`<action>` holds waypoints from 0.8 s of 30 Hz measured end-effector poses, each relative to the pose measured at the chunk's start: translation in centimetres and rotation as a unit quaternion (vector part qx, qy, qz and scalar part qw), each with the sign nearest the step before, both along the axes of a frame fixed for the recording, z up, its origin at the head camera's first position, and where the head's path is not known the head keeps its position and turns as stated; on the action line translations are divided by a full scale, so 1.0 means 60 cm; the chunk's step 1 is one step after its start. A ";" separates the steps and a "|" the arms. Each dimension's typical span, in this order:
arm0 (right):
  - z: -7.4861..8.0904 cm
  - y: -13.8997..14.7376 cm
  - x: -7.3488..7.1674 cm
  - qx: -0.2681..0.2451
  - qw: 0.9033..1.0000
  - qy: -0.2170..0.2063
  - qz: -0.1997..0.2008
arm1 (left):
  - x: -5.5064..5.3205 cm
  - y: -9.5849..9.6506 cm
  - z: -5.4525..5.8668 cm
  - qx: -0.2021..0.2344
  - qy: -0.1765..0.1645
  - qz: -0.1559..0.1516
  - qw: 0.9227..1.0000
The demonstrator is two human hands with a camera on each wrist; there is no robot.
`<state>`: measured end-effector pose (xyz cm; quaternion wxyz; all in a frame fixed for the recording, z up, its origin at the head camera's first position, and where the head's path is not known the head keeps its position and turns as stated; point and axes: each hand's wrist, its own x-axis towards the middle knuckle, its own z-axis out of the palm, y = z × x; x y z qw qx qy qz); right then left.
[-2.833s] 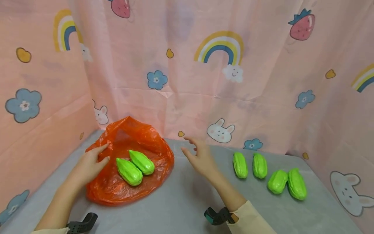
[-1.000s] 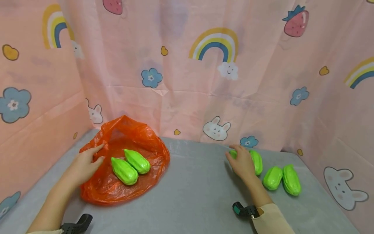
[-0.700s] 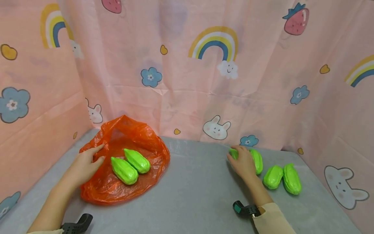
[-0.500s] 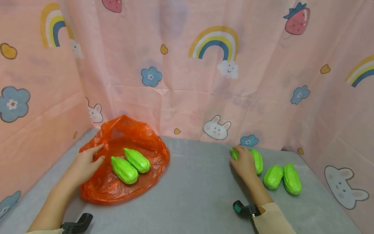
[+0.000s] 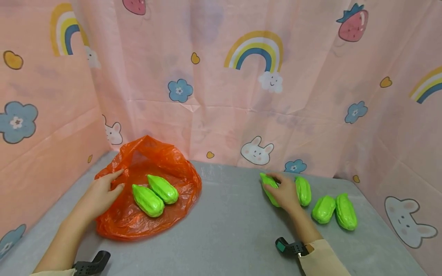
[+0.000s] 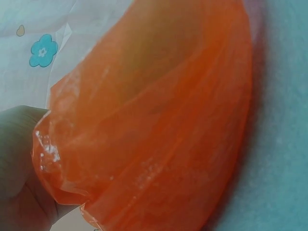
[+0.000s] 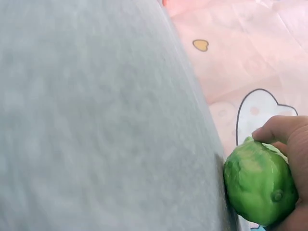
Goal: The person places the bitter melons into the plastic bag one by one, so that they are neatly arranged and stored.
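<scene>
A pink curtain (image 5: 214, 126) printed with rainbows (image 5: 254, 34) and rabbits (image 5: 256, 154) hangs behind and at both sides of a table (image 5: 228, 230) covered in gray. At the table's left lies a translucent orange plastic bag (image 5: 179, 161), its mouth spread wide. A person in cream sleeves (image 5: 322, 258) works over it: the left hand (image 5: 98, 195) grips the bag's left rim between thumb and fingers, the film folded against the hand in the left wrist view. Across the table, toward the right, the right hand (image 5: 286, 194) clamps a glossy green gourd (image 7: 260, 185), thumb and fingers curled around it, its pointed end angled to the far left; whether it touches the table cannot be told. Two matching gourds (image 5: 147, 200) rest side by side inside the bag. One more gourd (image 5: 303, 191) lies just beyond the right hand, and a close-set pair of gourds (image 5: 346, 212) sits farther right. Black wrist straps (image 5: 291, 248) show at both wrists, next to the cuffs.
</scene>
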<state>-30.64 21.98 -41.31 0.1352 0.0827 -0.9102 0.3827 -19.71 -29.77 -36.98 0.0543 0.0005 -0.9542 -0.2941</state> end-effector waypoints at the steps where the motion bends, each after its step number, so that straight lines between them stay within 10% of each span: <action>1: -0.002 -0.003 -0.001 -0.002 1.000 0.003 0.004 | 0.001 -0.001 0.001 0.001 -0.001 0.001 1.000; 15: -0.018 -0.032 0.004 0.031 0.999 0.039 -0.006 | 0.012 -0.008 0.003 -0.001 0.009 0.009 1.000; 24: 0.015 -0.069 0.021 0.012 0.999 0.043 0.010 | 0.004 -0.002 0.002 0.000 0.020 0.003 1.000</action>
